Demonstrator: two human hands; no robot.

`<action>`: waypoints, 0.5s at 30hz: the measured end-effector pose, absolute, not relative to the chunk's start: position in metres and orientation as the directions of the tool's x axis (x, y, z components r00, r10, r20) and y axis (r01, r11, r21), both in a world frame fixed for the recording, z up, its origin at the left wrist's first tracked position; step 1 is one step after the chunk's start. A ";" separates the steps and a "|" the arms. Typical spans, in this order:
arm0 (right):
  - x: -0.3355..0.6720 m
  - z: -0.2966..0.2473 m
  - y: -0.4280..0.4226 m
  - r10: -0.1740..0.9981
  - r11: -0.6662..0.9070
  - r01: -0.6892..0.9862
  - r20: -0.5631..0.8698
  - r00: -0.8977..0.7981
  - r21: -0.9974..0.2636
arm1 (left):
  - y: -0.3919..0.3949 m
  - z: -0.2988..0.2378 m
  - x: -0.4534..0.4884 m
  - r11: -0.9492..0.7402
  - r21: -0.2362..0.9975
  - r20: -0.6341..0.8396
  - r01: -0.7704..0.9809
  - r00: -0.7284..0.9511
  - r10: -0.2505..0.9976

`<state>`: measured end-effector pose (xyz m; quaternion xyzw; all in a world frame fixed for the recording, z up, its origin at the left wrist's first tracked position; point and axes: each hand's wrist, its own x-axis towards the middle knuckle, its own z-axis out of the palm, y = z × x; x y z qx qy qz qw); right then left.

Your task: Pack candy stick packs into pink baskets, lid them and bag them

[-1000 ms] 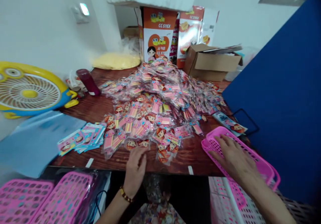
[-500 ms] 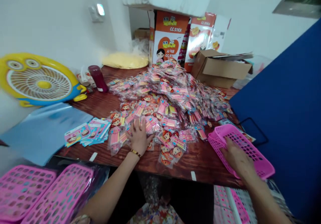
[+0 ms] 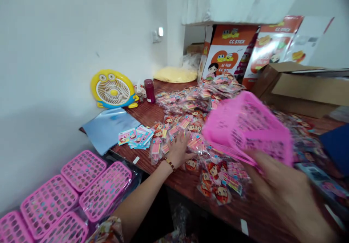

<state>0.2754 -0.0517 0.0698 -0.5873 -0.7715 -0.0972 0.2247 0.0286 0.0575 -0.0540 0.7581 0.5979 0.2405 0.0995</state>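
Note:
My right hand (image 3: 283,192) is blurred by motion and grips a pink perforated basket (image 3: 247,130), lifted above the wooden table (image 3: 188,183) and tilted. My left hand (image 3: 178,149) lies flat with fingers spread on the near edge of a big heap of small pink packets (image 3: 191,101) printed with a cartoon girl's face. A bead bracelet is on the left wrist. More packets (image 3: 218,185) lie loose under the basket.
A stack of printed cards (image 3: 135,137) and a blue plastic sheet (image 3: 109,126) lie left of the heap. A yellow fan (image 3: 113,89) and maroon bottle (image 3: 149,90) stand by the wall. Cardboard boxes (image 3: 302,86) at back right. Several pink baskets (image 3: 81,188) sit lower left.
My right hand has lifted the pink basket off the table's right edge and swung it left over the packets. The camera has turned left. My left hand stays on the heap.

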 end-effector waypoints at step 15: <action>0.016 0.052 0.196 0.679 0.676 0.697 0.165 -0.715 0.239 | 0.044 -0.100 -0.168 0.056 0.288 0.366 0.956 -0.164 0.916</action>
